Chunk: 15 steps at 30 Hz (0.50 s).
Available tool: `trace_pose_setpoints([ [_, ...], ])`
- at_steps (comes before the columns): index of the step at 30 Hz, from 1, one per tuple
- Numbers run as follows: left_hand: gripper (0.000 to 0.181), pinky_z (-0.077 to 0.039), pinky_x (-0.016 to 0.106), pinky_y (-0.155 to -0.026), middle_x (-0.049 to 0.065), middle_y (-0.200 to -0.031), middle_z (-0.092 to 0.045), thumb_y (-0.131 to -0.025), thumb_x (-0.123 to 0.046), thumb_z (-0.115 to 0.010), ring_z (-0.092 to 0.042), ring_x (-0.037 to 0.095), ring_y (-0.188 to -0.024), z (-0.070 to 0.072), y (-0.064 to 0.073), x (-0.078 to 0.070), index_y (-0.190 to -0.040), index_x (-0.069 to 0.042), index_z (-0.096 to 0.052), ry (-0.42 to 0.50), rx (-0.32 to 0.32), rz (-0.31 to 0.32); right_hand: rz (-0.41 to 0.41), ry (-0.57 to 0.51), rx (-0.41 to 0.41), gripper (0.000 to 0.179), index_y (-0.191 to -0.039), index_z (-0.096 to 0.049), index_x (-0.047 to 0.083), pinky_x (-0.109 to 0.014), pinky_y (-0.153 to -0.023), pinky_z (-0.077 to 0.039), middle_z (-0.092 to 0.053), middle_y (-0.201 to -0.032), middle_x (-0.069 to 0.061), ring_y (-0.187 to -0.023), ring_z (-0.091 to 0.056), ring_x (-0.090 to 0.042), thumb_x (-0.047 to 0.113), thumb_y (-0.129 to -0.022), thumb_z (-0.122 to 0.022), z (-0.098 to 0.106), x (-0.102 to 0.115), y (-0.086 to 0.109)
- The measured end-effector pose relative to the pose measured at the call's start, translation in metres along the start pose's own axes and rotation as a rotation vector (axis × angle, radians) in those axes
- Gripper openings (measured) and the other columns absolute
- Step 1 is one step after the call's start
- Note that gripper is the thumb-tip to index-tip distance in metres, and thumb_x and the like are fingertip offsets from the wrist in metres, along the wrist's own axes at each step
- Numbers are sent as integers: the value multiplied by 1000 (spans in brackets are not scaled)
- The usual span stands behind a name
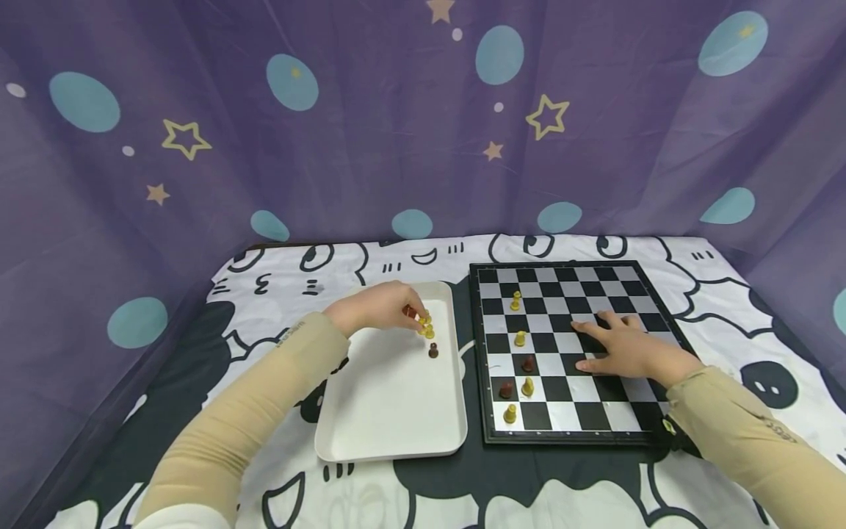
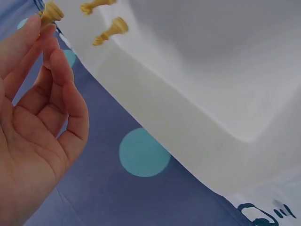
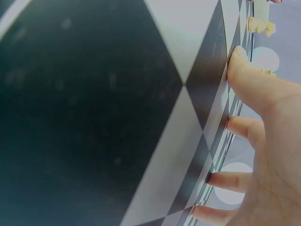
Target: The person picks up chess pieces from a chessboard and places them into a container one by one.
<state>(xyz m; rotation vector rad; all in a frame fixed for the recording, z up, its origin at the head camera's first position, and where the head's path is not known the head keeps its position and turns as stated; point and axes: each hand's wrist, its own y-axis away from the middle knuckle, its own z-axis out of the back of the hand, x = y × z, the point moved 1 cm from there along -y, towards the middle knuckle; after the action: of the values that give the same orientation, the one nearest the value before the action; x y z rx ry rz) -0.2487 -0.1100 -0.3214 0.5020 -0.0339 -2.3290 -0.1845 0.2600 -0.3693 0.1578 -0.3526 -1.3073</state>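
My left hand [image 1: 386,305] is over the far right part of the white tray [image 1: 390,411]. Between thumb and fingertip it pinches a yellow chess piece [image 2: 51,13], clearest in the left wrist view. Close by in the tray are a yellow piece [image 1: 429,333] and a dark brown piece [image 1: 432,350]; a reddish one [image 1: 410,311] shows beside the fingers, partly hidden. On the right, my right hand [image 1: 624,349] rests on the chessboard [image 1: 555,416], fingers spread and fingertips touching the squares, holding nothing.
Along the board's left side stand yellow pieces [image 1: 515,300] and dark red pieces [image 1: 506,389], several in all. Tray and board lie side by side on a black-and-white patterned cloth [image 1: 357,499]. A purple curtain [image 1: 396,147] hangs behind.
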Motion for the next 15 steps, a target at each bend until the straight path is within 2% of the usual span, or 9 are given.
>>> trace_pose_setpoints([
  [7,21,-45,24,-68,0,-81,-68,-82,-18,-74,-54,9,-70,-1,-1,9,-100,-7,-74,-18,-20,47,-1,2,0,92,-141,-42,12,-74,-83,-36,-24,-139,-35,-119,-25,-63,73,-74,-56,0,0,0],
  [15,20,-47,27,-72,2,-86,-68,-83,-16,-73,-56,12,-75,-3,-7,19,-101,-7,-74,-31,-2,104,-1,5,-2,90,-142,-42,12,-74,-83,-36,-25,-140,-34,-119,-26,-62,72,-75,-57,-1,1,1],
])
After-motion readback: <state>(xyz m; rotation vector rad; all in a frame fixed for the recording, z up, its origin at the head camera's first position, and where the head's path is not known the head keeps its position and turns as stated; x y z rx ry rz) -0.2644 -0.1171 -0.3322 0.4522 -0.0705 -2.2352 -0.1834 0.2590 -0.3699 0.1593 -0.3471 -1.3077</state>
